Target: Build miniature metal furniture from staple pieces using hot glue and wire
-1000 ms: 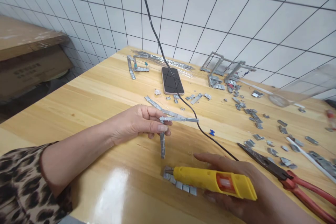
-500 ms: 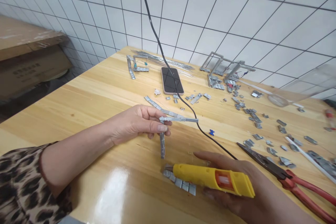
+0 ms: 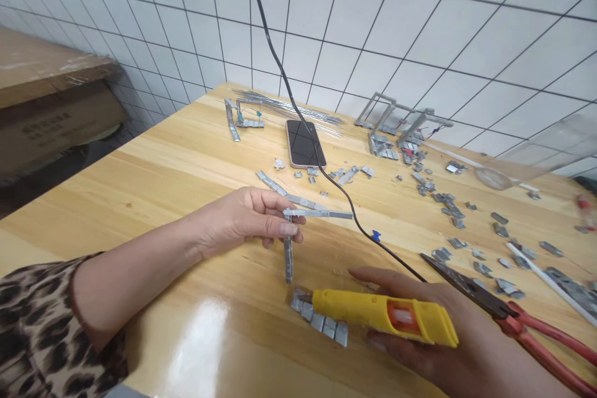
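My left hand (image 3: pixel 256 221) pinches a right-angled frame of thin grey metal strips (image 3: pixel 288 258) between thumb and fingers. One leg points down toward the table; the other reaches to the right. Behind it, another jointed grey strip (image 3: pixel 270 183) lies on the wood. My right hand (image 3: pixel 433 329) is wrapped round a yellow glue gun (image 3: pixel 354 312) with a red window in its side. The gun's dark nozzle is at the left end of a short row of grey metal pieces (image 3: pixel 318 322) on the table; whether it touches them I cannot tell.
Red-handled pliers (image 3: pixel 517 323) lie right of my right hand. A black cord (image 3: pixel 275 56) hangs across the phone (image 3: pixel 305 144) and a blue piece (image 3: pixel 375 236). Grey scraps (image 3: pixel 450 205), thin wires (image 3: pixel 298 109) and small metal frames (image 3: pixel 382 121) lie toward the tiled wall.
My right hand and the glue gun have shifted slightly to the right. The black cord has swung right, over the blue piece. My left hand has barely moved.
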Action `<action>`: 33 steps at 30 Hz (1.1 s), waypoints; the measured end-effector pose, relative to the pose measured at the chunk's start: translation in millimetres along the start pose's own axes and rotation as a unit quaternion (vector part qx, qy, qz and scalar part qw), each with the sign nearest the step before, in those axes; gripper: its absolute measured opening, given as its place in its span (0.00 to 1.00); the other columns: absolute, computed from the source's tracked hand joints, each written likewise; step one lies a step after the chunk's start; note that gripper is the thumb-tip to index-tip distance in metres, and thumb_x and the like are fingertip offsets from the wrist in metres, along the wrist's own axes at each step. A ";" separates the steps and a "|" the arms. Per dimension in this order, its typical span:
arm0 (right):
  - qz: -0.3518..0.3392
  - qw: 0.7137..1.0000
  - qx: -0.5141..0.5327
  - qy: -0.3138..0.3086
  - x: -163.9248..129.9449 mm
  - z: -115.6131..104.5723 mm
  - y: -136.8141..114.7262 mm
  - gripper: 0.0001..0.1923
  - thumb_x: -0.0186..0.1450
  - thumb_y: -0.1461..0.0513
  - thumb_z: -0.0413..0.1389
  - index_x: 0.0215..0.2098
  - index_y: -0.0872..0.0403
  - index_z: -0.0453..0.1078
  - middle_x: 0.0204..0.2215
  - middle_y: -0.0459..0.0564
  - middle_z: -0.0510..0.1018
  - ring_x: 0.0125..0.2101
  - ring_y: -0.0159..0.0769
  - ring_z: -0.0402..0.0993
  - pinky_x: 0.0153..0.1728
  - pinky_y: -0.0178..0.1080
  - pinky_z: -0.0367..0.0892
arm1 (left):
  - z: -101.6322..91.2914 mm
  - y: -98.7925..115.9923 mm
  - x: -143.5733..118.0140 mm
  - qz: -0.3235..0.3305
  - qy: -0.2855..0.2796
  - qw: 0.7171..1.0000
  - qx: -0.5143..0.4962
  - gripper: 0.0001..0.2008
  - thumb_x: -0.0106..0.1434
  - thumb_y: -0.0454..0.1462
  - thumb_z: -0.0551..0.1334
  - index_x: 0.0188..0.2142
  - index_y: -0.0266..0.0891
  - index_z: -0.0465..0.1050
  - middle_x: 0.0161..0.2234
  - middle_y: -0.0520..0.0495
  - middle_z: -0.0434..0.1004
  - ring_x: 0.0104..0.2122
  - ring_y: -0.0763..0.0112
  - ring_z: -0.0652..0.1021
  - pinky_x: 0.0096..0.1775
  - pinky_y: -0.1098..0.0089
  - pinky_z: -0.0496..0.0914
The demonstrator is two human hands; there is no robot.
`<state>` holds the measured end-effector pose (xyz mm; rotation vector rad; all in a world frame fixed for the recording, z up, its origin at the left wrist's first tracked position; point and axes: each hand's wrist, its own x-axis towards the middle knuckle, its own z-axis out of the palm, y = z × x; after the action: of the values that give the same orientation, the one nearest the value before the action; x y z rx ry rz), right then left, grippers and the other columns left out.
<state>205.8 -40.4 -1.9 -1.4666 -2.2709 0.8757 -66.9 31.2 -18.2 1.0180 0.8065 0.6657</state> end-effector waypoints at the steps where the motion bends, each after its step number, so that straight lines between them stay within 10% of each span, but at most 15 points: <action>1: 0.001 1.000 0.001 -0.010 0.0 -0.2 -0.3 0.21 0.56 0.61 0.60 0.49 0.44 0.73 0.35 0.42 0.84 0.29 0.34 0.81 0.30 0.29 0.75 | -0.3 -0.2 -0.1 0.000 -0.001 1.000 0.000 0.09 0.49 0.36 0.73 0.31 0.37 0.80 0.28 0.50 0.81 0.27 0.77 0.76 0.25 0.81 0.66; 33: 0.007 0.999 -0.040 -0.028 -0.6 -4.3 2.9 0.22 0.58 0.60 0.58 0.51 0.47 0.72 0.39 0.46 0.84 0.34 0.37 0.82 0.33 0.32 0.76 | -1.0 -1.9 -0.8 -0.003 -0.016 1.000 0.003 0.06 0.52 0.35 0.72 0.31 0.38 0.80 0.27 0.49 0.81 0.26 0.76 0.75 0.26 0.79 0.65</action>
<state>210.5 -38.7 -0.4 -1.5108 -2.3661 0.8488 -68.0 30.4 -20.0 1.0282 0.7838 0.6419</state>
